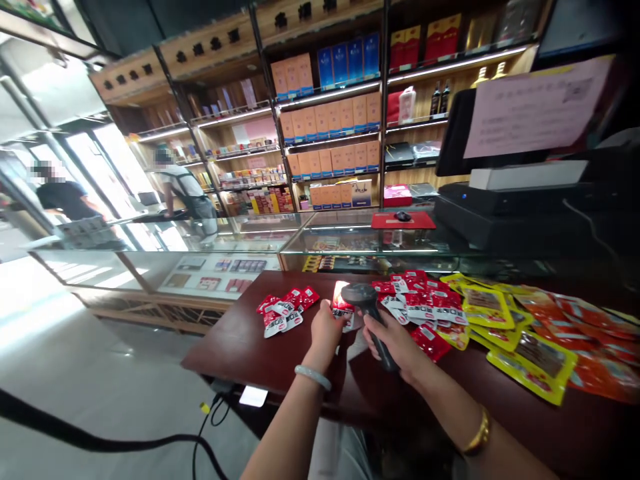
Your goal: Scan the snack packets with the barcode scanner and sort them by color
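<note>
My left hand (327, 330), with a pale bangle at its wrist, pinches a small red and white snack packet (343, 313) just above the dark red table. In my right hand (390, 339) is a black handheld barcode scanner (370, 310), its fingers wrapped round the handle. The scanner's head points at the packet, and a bright light falls on the packet's upper part. To the left lies a small pile of red and white packets (286, 310). A larger heap of similar packets (423, 300) lies right of the scanner.
Yellow snack bags (535, 360) and orange bags (595, 333) cover the table's right side. Beyond stand a glass display counter (240, 233), a mouse (403, 216) on a red mat, and a monitor (457, 133) with paper on it. Two people stand at the far left. A cable (195, 437) hangs at lower left.
</note>
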Available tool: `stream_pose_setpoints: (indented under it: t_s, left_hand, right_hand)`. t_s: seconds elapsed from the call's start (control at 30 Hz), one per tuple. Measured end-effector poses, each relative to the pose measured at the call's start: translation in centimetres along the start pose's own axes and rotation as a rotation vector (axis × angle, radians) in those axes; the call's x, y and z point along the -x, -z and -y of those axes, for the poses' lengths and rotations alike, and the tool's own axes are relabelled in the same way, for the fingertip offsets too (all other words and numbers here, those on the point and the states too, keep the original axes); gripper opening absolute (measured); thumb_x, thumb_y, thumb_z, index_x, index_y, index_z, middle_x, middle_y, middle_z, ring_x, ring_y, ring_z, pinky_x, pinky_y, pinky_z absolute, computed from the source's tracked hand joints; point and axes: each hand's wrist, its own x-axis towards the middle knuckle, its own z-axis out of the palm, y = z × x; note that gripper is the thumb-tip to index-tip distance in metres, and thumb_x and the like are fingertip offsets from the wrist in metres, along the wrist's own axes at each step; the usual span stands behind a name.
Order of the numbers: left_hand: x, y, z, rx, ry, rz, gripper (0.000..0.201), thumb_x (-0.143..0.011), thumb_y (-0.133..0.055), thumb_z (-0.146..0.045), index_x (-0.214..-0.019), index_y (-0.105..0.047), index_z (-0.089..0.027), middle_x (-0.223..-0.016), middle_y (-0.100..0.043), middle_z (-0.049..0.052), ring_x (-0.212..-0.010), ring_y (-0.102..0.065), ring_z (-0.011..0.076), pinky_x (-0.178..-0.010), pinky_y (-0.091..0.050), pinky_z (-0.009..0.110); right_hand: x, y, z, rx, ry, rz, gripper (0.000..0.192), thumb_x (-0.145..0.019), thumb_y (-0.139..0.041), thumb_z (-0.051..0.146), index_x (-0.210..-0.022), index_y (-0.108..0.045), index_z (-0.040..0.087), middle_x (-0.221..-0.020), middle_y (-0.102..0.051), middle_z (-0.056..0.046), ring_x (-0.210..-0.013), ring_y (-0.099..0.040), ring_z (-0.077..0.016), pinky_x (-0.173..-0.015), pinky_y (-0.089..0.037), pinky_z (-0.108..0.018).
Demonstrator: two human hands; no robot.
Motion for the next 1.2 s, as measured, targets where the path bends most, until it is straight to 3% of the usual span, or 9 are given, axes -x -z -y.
stream_pose_setpoints:
  t_s: [0.4, 0.53, 0.63, 0.73, 0.8, 1.0, 1.2]
  left_hand:
    - [-4.9, 7.6, 7.4, -0.236, 0.252, -0.237, 0.045, -0.087, -0.060, -0.049, -0.116, -0.049, -0.018, -0.106, -0.073, 0.017, -0.105, -0.069, 0.0325, -0.080, -0.045, 0.036]
    - [-5.7, 8.6, 8.6, -0.334, 0.281, -0.216, 0.045, -0.086, -0.057, -0.051, -0.113, -0.054, -0.015, -0.107, -0.072, 0.019, -0.109, -0.066, 0.0354, -0.087, -0.045, 0.041]
    - [-5.6, 8.4, 8.8, -0.435, 0.258, -0.316, 0.048, -0.085, -0.055, -0.054, -0.111, -0.058, -0.014, -0.122, -0.064, 0.023, -0.120, -0.056, 0.0388, -0.094, -0.041, 0.046]
    - [-5.3, 7.4, 7.7, -0.450, 0.137, -0.454, 0.051, -0.086, -0.055, -0.054, -0.119, -0.058, -0.016, -0.139, -0.053, 0.020, -0.129, -0.044, 0.0382, -0.101, -0.037, 0.049]
    - [-5.2, 6.2, 6.1, -0.429, 0.031, -0.455, 0.049, -0.087, -0.055, -0.051, -0.122, -0.058, -0.018, -0.142, -0.050, 0.017, -0.131, -0.041, 0.0364, -0.104, -0.035, 0.049]
    - [-4.9, 0.0, -0.5, -0.362, -0.255, -0.207, 0.034, -0.089, -0.051, -0.024, -0.121, -0.062, -0.021, -0.128, -0.062, 0.012, -0.122, -0.050, 0.0292, -0.100, -0.039, 0.040]
    - [-6.3, -7.0, -6.7, -0.262, -0.442, -0.003, 0.040, -0.093, -0.048, -0.027, -0.131, -0.060, -0.027, -0.140, -0.059, 0.007, -0.130, -0.048, 0.0249, -0.104, -0.039, 0.037]
  right_hand:
    - [-5.3, -6.7, -3.3, 0.055, -0.096, 0.179, 0.050, -0.073, -0.074, 0.064, -0.083, -0.046, 0.023, -0.052, -0.052, 0.010, -0.038, -0.040, -0.0067, -0.038, -0.032, -0.019]
    - [-5.6, -7.9, -3.7, 0.075, -0.104, 0.192, 0.052, -0.072, -0.074, 0.065, -0.084, -0.046, 0.023, -0.054, -0.053, 0.010, -0.040, -0.043, -0.0065, -0.038, -0.034, -0.018]
    - [-5.2, -7.7, -3.5, 0.087, -0.105, 0.188, 0.051, -0.072, -0.073, 0.064, -0.085, -0.047, 0.022, -0.055, -0.053, 0.009, -0.041, -0.044, -0.0067, -0.039, -0.036, -0.019]
    - [-4.7, -6.5, -2.9, 0.083, -0.088, 0.173, 0.050, -0.074, -0.072, 0.064, -0.085, -0.047, 0.022, -0.056, -0.053, 0.009, -0.041, -0.044, -0.0067, -0.040, -0.036, -0.019]
    - [-4.4, -5.2, -2.6, 0.069, -0.073, 0.149, 0.049, -0.075, -0.072, 0.063, -0.086, -0.047, 0.022, -0.056, -0.054, 0.009, -0.042, -0.044, -0.0069, -0.040, -0.036, -0.019]
    - [-2.8, 0.3, -1.0, 0.082, -0.043, 0.012, 0.050, -0.073, -0.074, 0.064, -0.086, -0.049, 0.022, -0.053, -0.052, 0.010, -0.040, -0.042, -0.0065, -0.039, -0.033, -0.018]
    - [-0.8, 6.7, 0.5, 0.030, -0.017, -0.152, 0.049, -0.073, -0.075, 0.061, -0.093, -0.052, 0.022, -0.054, -0.051, 0.010, -0.039, -0.040, -0.0059, -0.038, -0.029, -0.018]
